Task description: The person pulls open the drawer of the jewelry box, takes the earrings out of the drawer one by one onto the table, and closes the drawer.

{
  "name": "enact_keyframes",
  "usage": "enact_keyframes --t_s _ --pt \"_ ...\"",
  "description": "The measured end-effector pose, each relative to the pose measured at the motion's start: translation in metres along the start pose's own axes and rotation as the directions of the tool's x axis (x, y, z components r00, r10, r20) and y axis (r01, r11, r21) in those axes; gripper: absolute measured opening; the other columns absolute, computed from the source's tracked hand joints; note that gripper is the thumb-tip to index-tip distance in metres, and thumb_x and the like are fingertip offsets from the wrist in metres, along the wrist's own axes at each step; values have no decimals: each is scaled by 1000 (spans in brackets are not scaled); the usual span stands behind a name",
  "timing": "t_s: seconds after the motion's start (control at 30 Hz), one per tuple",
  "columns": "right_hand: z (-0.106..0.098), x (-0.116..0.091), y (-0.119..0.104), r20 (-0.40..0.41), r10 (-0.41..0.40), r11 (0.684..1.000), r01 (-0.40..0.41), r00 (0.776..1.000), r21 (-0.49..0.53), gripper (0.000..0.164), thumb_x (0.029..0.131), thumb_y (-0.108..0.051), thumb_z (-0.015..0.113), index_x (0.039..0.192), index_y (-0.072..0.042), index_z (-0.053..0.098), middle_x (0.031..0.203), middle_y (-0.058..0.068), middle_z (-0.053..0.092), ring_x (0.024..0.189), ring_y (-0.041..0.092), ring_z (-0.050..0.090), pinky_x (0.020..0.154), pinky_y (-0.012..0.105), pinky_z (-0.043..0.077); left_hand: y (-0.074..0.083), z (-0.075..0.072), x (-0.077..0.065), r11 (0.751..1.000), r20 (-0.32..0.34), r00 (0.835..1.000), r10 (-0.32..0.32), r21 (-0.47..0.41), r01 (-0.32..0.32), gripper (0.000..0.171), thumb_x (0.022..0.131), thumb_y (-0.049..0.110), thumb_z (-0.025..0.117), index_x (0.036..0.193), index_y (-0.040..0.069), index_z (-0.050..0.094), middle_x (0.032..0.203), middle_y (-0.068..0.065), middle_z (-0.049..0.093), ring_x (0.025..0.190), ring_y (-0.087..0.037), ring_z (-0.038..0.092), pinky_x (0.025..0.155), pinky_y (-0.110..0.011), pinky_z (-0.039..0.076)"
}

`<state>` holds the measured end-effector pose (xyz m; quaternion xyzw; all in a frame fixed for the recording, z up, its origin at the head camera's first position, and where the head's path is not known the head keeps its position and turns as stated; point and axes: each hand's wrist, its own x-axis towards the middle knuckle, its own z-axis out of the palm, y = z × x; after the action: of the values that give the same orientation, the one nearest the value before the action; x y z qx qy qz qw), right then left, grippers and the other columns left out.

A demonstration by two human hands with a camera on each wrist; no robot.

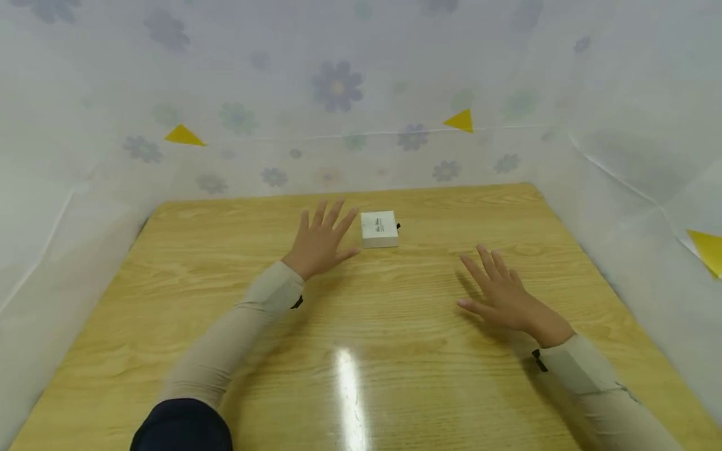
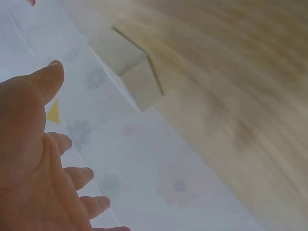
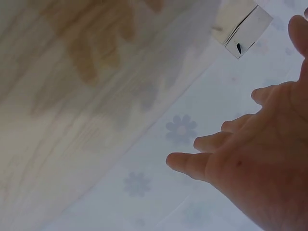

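Observation:
A small white box [image 1: 379,227] with dark lettering on its lid sits toward the back of the table, a black tab sticking out of its right side. Just left of it is my left hand [image 1: 323,243], fingers spread and holding nothing. In the left wrist view the box [image 2: 130,67] stands beyond the thumb. My right hand [image 1: 502,297] hovers over the table to the right and nearer, its fingers straight and apart. The right wrist view shows that palm with nothing in it, and the box's tabbed end [image 3: 248,31] past the fingers.
The wood-grain table [image 1: 271,351] reaches back to a pale flowered sheet [image 1: 338,144] that also encloses both sides. Yellow triangles [image 1: 183,136] are stuck on the sheet. A bright light reflection streaks the table's front middle.

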<state>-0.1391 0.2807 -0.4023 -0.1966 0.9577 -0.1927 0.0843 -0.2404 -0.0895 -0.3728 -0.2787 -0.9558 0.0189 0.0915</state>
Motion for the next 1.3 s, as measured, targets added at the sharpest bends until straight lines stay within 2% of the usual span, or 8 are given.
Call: enact_keyframes --t_s 0.13,0.23,0.37,0.47,0.63,0.77,0.97,1.3 --pt "2 3 -3 -11 -6 1000 6 1000 -17 89 95 -47 55 156 -17 -2 158 18 -17 141 52 -9 98 81 5 13 4 26 999 57 998 -27 -31 29 79 95 59 45 156 21 12 161 -12 5 146 -36 8 110 -65 23" --pt "4 4 -5 -7 3 1000 -3 1000 -8 90 95 -49 54 156 -18 -5 158 19 -15 141 50 -11 100 79 4 19 12 41 997 108 993 -37 -63 44 78 96 60 40 157 21 8 161 -11 1 147 -33 4 111 -64 19" --pt "6 6 -8 4 4 1000 -4 1000 16 90 95 -49 53 156 -18 -5 158 21 -13 141 47 -15 103 76 1 23 23 57 993 167 984 -58 -96 75 79 97 61 33 156 18 4 162 -10 0 148 -29 2 115 -60 13" --pt "6 7 -8 3 0 1000 0 1000 3 89 96 -49 53 156 -18 -5 158 23 -10 141 49 -13 103 76 3 24 31 66 988 191 980 -49 -132 75 80 98 59 32 156 12 5 162 -11 2 148 -28 4 117 -55 12" --pt "6 6 -7 5 2 1000 -2 1000 -26 87 97 -48 52 156 -15 -2 158 26 -6 140 52 -9 103 76 6 25 42 74 981 241 970 23 -191 24 81 99 57 32 155 6 5 161 -12 1 148 -27 0 119 -48 10" --pt "7 3 -7 13 1 1000 0 1000 -10 84 97 -48 51 156 -12 2 157 27 -3 140 53 -7 105 75 5 27 51 76 974 265 962 60 -226 2 80 100 57 31 155 4 5 161 -12 -2 148 -26 -3 120 -47 8" --pt "8 3 -6 21 -12 1000 12 1000 -9 83 98 -46 51 156 -12 2 156 29 -1 140 54 -3 105 74 7 27 59 77 964 287 956 62 -267 17 79 100 56 27 155 5 3 161 -12 -4 148 -25 -5 120 -46 7" --pt "6 3 -6 18 -8 1000 8 1000 -6 81 98 -44 51 156 -12 5 156 29 -1 141 53 -4 106 73 7 28 58 80 965 327 944 54 -261 36 75 102 53 22 154 4 -1 161 -13 -7 147 -26 -7 120 -43 6"
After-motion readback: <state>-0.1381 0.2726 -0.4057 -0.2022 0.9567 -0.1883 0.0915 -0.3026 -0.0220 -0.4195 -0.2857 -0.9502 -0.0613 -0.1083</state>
